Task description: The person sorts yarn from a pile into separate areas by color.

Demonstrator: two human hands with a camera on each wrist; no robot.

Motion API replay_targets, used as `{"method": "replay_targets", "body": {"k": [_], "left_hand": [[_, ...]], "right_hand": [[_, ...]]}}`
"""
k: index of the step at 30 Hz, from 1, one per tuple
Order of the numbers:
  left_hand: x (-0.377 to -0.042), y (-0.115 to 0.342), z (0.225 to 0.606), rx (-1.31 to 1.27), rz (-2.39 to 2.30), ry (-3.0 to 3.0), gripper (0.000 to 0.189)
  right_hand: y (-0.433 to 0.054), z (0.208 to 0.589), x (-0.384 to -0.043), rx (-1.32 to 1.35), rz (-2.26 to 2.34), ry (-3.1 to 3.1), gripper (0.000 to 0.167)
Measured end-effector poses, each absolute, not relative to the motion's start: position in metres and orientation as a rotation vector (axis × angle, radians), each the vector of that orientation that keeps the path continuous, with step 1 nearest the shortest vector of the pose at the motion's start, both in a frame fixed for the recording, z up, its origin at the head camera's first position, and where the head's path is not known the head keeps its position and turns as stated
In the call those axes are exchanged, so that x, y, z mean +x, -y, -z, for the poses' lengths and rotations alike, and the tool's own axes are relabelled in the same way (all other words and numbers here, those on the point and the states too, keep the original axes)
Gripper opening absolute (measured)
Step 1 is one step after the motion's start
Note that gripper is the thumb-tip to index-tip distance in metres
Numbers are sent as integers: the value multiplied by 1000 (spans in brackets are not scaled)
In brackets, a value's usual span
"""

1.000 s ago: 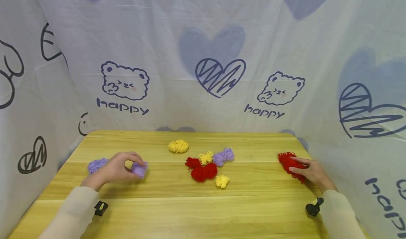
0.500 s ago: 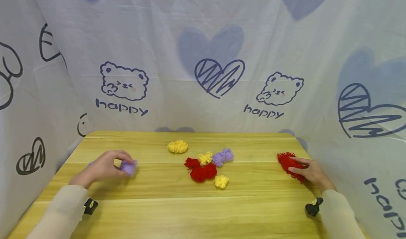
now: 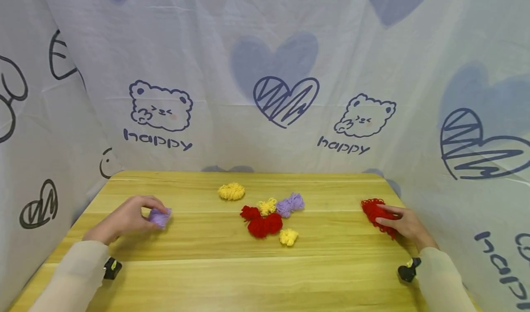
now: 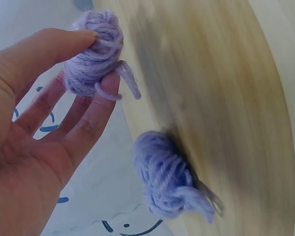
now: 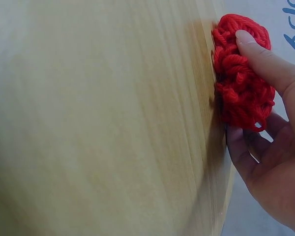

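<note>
Between thumb and fingers, my left hand [image 3: 124, 217] pinches a small purple yarn bundle [image 3: 159, 217], a loose strand curling off it in the left wrist view. That view also has a second purple yarn bundle [image 4: 162, 177] lying on the wood beneath; the hand hides it from the head view. Over on the right side, my right hand [image 3: 407, 224] grips a looped red yarn bundle [image 3: 376, 213]. In the right wrist view the thumb presses on top of the red yarn [image 5: 243, 73], close over the table's edge, with fingers underneath.
Mid-table sits a cluster: red yarn bundles [image 3: 265, 224], a yellow one [image 3: 267, 206] and a purple one [image 3: 290, 204]. Nearby lie a small yellow bundle [image 3: 288, 237] and a larger yellow one [image 3: 231, 191]. Printed cloth [image 3: 223, 132] hangs behind and beside the wooden table [image 3: 248, 280].
My left hand has moved left with the purple yarn bundle, and the other purple bundle has gone out of sight behind it. The right hand stays put with the red yarn.
</note>
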State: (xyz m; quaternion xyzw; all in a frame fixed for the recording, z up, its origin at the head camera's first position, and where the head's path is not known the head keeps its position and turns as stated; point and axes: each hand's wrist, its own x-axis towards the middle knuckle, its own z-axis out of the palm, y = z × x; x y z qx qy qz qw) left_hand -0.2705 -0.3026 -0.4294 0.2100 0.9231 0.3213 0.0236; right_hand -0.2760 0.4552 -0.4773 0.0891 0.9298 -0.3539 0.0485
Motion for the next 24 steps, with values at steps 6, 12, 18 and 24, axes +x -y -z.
{"method": "replay_targets", "body": {"k": [6,12,18,24], "left_hand": [[-274,311,433,617,-975,-2870,37],[-277,322,439,656,-923,-2899,34],[-279,328,444,651,-887,-2916,32],[-278,330,446,616,-905,-2891,32]], "right_hand": [[-456,479,-276,259,1075,-2838,88],[-456,480,-276,270,1081,-2837,89],[-455,480,-276,257,1102,-2836,85],[-455,480,-276,249,1114,-2832,84]]}}
